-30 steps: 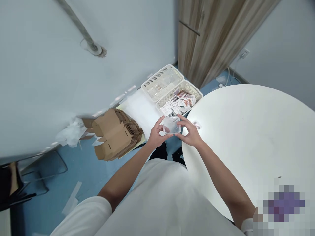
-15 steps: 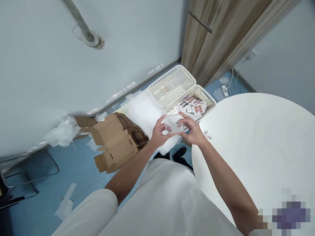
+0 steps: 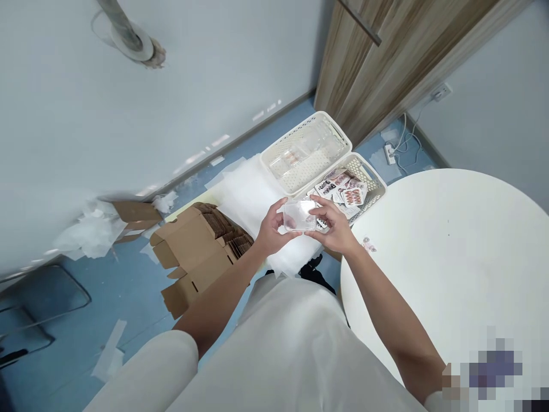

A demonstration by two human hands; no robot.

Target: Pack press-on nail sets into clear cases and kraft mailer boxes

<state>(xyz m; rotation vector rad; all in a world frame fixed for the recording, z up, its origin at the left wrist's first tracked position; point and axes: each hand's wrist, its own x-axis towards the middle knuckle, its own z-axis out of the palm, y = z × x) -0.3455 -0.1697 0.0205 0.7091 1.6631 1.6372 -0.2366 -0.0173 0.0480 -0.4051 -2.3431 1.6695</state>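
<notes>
Box, clear plastic, is held in the air between the two hands, in front of the torso and about level with the near end of the baskets. Its long axis runs crosswise, from the left hand to the right hand, so each hand has one short end. Neither hand is clearly nearer; the right reaches further over the body of the box.

Left fingers are clamped on the left end, index at the upper corner and thumb along the lower edge. Right fingers are likewise closed on the right end, with the index at the upper corner, other fingertips across the face and the thumb at the lower edge. Whether a lid is fitted cannot be told.

Just beyond the right hand stands a white basket of printed cards. A second basket adjoins it, holding clear packs. White sheeting lies beyond the left hand, with cardboard blanks stacked beside it. To the right is a round white table, a small printed item near its edge.
</notes>
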